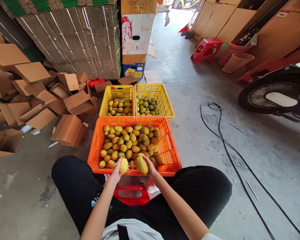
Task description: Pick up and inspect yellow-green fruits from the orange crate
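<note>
I sit on a red stool [132, 194] in front of an orange crate [168, 146] filled with yellow-green fruits [130, 141]. My left hand [117, 171] is closed around a pale yellow fruit [124, 165] at the crate's near edge. My right hand [149, 166] grips a longer yellow fruit [142, 165] beside it. Both fruits are held just above the near rim, almost touching each other.
Two yellow crates [117, 92] [165, 100] with more fruits stand behind the orange one. Folded cardboard boxes [68, 130] lie scattered at left, flat cardboard stacks [80, 40] behind. A black cable [222, 140] runs across the concrete floor at right, near a scooter wheel [270, 96].
</note>
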{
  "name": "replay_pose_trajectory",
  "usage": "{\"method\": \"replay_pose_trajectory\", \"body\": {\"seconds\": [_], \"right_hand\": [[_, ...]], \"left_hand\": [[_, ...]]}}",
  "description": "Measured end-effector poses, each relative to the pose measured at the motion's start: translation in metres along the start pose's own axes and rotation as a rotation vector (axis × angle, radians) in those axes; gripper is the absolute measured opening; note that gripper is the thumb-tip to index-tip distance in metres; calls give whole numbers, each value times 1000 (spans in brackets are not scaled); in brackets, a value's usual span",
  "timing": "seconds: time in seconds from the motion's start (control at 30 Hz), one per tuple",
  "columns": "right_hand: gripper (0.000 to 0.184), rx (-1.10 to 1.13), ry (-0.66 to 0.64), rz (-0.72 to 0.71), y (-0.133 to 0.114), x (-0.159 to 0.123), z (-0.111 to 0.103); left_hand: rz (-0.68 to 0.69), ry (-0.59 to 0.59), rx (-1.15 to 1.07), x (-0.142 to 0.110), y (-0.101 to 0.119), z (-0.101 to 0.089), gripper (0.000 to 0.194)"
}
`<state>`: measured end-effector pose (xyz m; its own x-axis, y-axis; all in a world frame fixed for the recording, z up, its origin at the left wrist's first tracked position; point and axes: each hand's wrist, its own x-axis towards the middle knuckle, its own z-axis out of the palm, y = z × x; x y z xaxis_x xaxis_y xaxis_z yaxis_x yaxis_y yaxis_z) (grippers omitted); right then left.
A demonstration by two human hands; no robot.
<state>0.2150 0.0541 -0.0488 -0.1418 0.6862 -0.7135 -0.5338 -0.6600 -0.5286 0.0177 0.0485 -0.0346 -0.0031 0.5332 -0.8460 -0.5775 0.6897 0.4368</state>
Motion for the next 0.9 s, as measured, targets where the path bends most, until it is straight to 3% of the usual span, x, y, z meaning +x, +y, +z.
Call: {"method": "replay_pose_trajectory", "body": {"seconds": [0.23,0.33,0.5,0.67,0.9], "right_hand": [[53,-88,-18,-121,1,-2,4],[54,-94,-9,-97,2,-1,4],[42,-33,1,-64,2,0,3],[29,89,69,31,-1,-1,3],[23,131,73,61,-1,0,3]], "left_hand": [[108,-57,116,3,-11,-6,39],[123,-62,120,3,-12,-7,38],[101,-80,114,-4,-6,-1,25],[47,2,104,-11,1,7,11],[-60,6,97,-16,8,10,40]]}}
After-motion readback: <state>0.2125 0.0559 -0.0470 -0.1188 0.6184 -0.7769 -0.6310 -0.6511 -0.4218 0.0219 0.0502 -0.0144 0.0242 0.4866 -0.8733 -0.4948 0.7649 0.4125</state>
